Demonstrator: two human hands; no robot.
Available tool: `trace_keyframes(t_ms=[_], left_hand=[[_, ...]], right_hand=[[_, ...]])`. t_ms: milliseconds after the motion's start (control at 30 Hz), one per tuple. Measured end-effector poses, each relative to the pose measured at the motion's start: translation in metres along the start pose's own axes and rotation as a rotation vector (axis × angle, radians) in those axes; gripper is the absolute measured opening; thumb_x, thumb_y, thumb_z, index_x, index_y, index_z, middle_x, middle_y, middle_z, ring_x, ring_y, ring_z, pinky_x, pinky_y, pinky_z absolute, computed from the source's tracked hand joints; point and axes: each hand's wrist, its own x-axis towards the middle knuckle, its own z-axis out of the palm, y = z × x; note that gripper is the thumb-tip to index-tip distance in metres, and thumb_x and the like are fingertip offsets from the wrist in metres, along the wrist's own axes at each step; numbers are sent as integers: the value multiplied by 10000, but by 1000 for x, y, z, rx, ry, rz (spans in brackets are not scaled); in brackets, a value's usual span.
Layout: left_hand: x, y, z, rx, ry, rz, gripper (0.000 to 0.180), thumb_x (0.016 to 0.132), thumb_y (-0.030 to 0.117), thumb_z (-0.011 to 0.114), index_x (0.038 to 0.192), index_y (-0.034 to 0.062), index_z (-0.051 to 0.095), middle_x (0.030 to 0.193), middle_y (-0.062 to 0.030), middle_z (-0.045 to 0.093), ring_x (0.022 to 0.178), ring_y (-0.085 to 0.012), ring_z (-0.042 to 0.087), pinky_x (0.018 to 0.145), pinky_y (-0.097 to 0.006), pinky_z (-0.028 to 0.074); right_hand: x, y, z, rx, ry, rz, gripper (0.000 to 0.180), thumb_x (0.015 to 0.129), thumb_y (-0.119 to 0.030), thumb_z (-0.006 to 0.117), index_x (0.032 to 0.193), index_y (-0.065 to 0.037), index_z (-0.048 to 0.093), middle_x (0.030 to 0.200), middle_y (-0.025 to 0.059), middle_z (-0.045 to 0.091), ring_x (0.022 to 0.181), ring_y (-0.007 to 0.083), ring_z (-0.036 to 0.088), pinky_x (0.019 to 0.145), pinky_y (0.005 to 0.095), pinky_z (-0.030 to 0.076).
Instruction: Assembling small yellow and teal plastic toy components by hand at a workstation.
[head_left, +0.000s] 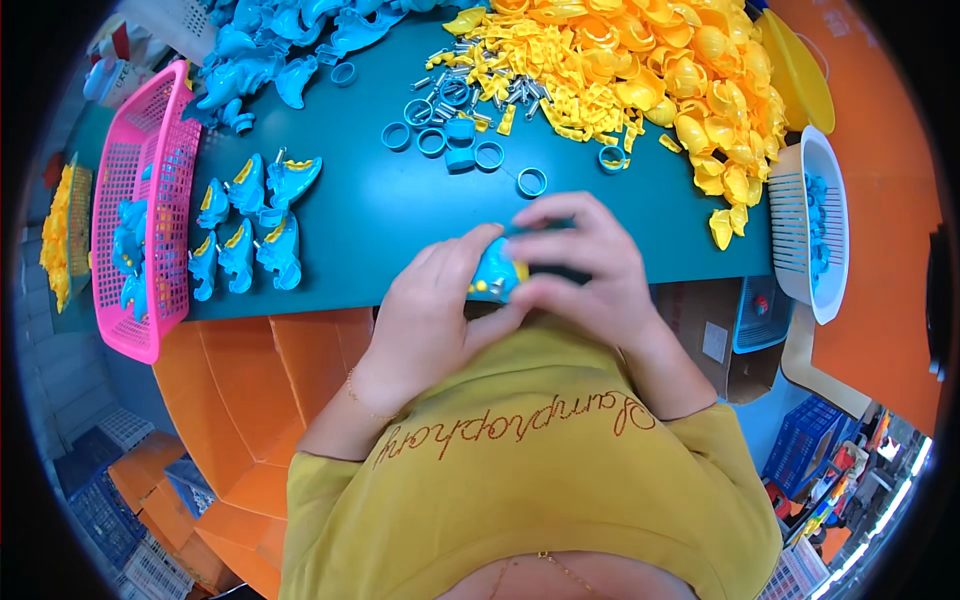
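My left hand (pixel 425 305) is closed around a blue plastic toy part (pixel 493 272) with yellow bits on it, just over the table's near edge. A small metal-looking piece shows on its lower side. My right hand (pixel 590 270) is slightly blurred, its thumb and fingers curled at the toy part's right end, where a yellow piece (pixel 521 271) shows. Beyond my hands lie several loose blue rings (pixel 532 181) and small metal pins (pixel 524 92). On the left, blue toy parts with yellow strips (pixel 238 250) lie in two rows.
A pink basket (pixel 167 215) holding blue parts stands at the left. Heaps of blue parts (pixel 245 65) and yellow shells (pixel 690 85) cover the table's far side. At the right stands a white basket (pixel 838 245) with blue pieces. Orange boxes (pixel 235 400) sit below the table edge.
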Motion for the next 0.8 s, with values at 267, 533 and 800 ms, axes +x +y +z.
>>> trace_keyframes(t_ms=[267,533,800], left_hand=[[-5,-8,-3,-739,120,-333,460,936,190,705,1340,25,561,1043,-75,672,934,-124,621,817,-290,515],[-3,-9,4,-1086,103,-248,505,933,177,751,1354,24,518,1072,-24,619,922,-68,555,784,-235,466],[-5,-9,13,-1006,158,-222,525,889,174,817,1307,35,532,1078,-18,601,925,-78,558,788,-254,474]], right_hand=[[18,28,-2,-514,80,127,417,856,-139,848,1240,-61,707,1123,81,660,957,128,612,732,256,514],[0,-12,5,3,-12,293,418,780,-32,856,1186,-86,771,1088,34,770,837,89,686,734,253,540],[-17,-12,15,583,173,324,417,729,119,885,1115,16,767,1164,163,768,1041,210,752,851,336,619]])
